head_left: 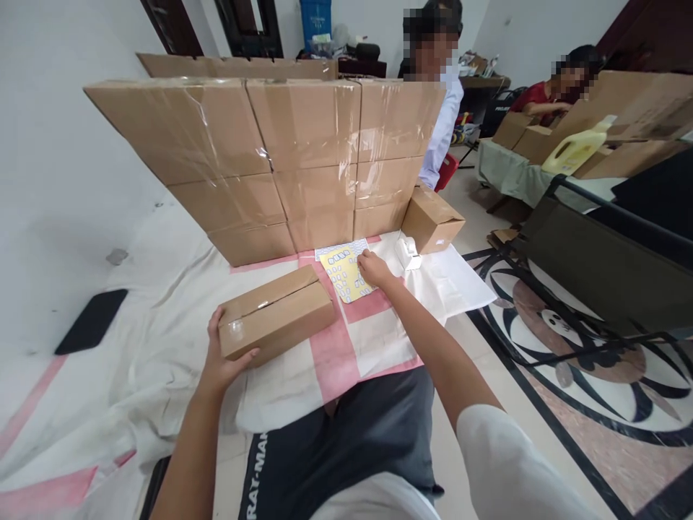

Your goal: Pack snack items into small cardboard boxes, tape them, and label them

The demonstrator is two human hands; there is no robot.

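Observation:
My left hand [226,361] grips the left end of a closed cardboard box [281,314], thumb at the front and fingers behind. The box lies at a slant on the pink and white cloth. My right hand [372,269] is closed over the right part of a yellow sheet [341,273] with small blue-outlined labels; whatever its fingertips pinch is too small to make out. Beneath the yellow sheet's far edge shows a whitish patterned sheet [319,254]. A white tape-dispenser-like object [408,254] stands just right of my right hand.
A wall of taped cardboard boxes [314,133] rises behind the sheets. Another box [432,220] sits at its right end. A black flat object [92,321] lies at the left. Two people are beyond, one near a table with a yellow jug [577,148]. A dark-framed chair [611,267] stands right.

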